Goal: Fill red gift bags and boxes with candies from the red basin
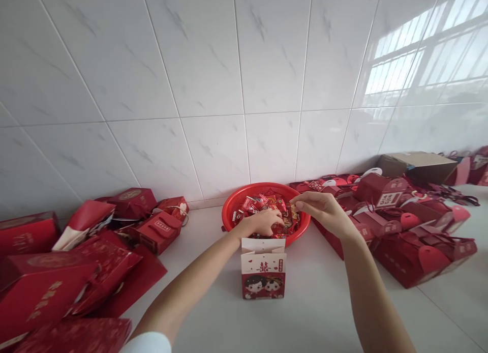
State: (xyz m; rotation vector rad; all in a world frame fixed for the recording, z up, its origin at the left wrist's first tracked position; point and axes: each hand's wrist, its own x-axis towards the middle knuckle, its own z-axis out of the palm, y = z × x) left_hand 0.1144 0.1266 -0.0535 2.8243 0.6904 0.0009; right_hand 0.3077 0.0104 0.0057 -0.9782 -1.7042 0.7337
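Observation:
A red plastic basket (229, 210) stands against the tiled wall, filled with small red-wrapped sweets (253, 204). My left hand (265, 222) reaches into it from the left, its fingers bent down among the sweets; whether they hold one is hidden. Over the basket's right rim is my right hand (316, 205), thumb and fingertips brought close together, with what lies between them too small to make out. Just in front of the basket, a cream and red paper box (263, 276) with two cartoon figures stands upright, its top flaps open.
Several red gift boxes and bags (46, 287) are heaped at the left. More red boxes with handles (407, 256) crowd the right side, and a brown cardboard box (415, 165) sits behind them. White tiles (213, 149) rise behind the white surface (305, 302).

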